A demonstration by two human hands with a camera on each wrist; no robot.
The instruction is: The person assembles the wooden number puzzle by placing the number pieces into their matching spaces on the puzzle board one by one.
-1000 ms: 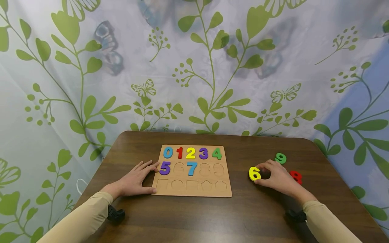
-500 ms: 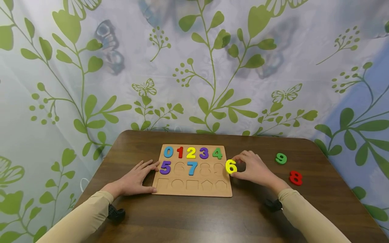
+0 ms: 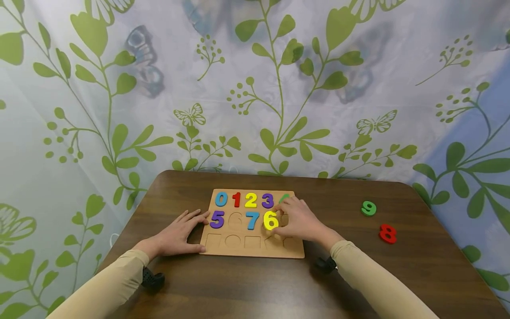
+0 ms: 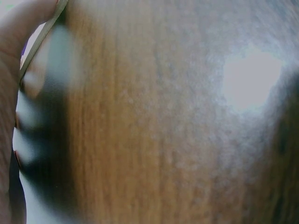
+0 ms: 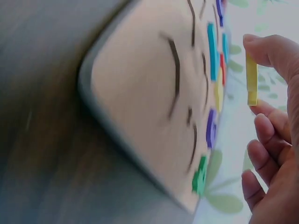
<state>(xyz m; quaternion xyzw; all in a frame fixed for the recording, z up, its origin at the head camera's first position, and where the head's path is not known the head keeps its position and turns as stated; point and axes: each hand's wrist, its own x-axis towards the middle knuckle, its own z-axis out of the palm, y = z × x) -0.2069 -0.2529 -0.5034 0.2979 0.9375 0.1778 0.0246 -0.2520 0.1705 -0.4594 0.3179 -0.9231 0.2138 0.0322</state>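
1. Past the far edge of the surface [image 3: 239,288] hangs a leaf-patterned cloth [image 3: 223,88].
2. The wooden board [image 3: 243,250] lies toward the surface's far edge, left of the right edge's loose pieces.
3. Your left hand [image 3: 179,235] rests along the board's left edge; its grip is released, thumb at the near left corner.
4. Your right hand [image 3: 300,221] is over the board's right side, its grip pinching the yellow 6 [image 3: 267,221].
5. That yellow 6 is raised off the board, right of the blue 7 [image 3: 251,220].
6. Near the surface's right edge lies the red 8 [image 3: 388,233], with the green 9 [image 3: 364,210] farther back.
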